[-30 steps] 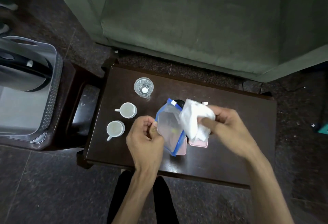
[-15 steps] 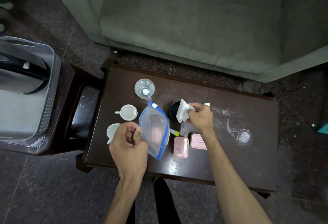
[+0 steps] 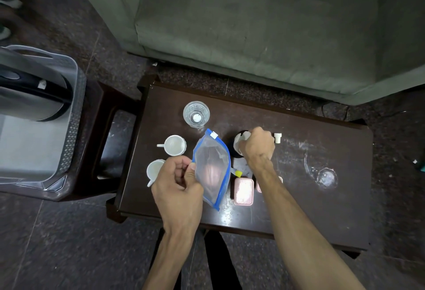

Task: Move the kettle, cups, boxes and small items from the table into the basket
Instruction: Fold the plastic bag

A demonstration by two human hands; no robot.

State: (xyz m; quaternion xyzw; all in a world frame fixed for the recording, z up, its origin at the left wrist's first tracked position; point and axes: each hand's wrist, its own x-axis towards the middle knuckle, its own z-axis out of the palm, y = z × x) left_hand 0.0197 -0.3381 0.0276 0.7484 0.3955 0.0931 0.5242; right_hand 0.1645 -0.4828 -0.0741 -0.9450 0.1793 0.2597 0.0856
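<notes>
My left hand pinches the edge of a clear zip bag with blue edges and holds it above the dark table. My right hand is closed on a white cloth pressed onto a round black item. Two white cups stand at the table's left, a clear glass behind them. One pink box lies near the front, and my right forearm mostly hides a second one. The steel kettle sits in the grey basket.
The basket rests on a dark stool left of the table. A small white cap lies right of my right hand, and a clear lid-like piece lies further right. A green sofa stands behind the table.
My right hand has carried the white cloth from above the bag away to the black item and pressed it down. My left hand has shifted the bag leftward.
</notes>
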